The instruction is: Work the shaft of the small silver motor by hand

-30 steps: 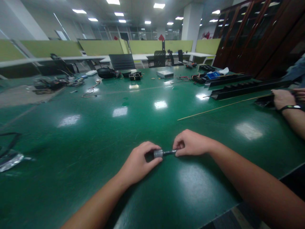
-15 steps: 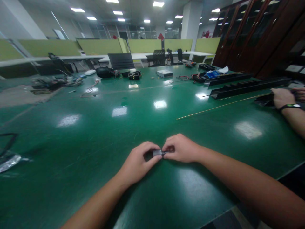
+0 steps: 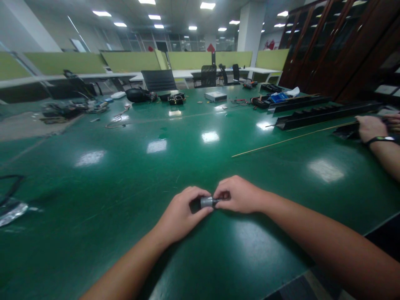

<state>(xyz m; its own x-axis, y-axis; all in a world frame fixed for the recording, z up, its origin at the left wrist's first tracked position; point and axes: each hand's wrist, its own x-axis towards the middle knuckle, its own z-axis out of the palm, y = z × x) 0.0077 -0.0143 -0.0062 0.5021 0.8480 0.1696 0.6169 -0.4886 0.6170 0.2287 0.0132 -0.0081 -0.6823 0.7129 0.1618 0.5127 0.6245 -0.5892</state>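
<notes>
Both my hands rest on the green table (image 3: 131,175) near its front edge. My left hand (image 3: 183,214) is closed in a pinch around a small silvery cylinder (image 3: 206,202). My right hand (image 3: 240,195) is closed on the thin dark shaft that sticks out of the cylinder's right end; my fingers hide almost all of that shaft. The two hands nearly touch, thumb to fingertips.
Another person's hand with a black wristband (image 3: 373,131) rests at the right edge beside long black trays (image 3: 318,114). A thin brass rod (image 3: 281,143) lies across the table. Cables and a foil bag (image 3: 12,208) sit at the left; clutter and office chairs stand at the far end.
My right hand slid left along the dark shaft toward the cylinder, covering the shaft that showed a second ago. My left hand has hardly moved.
</notes>
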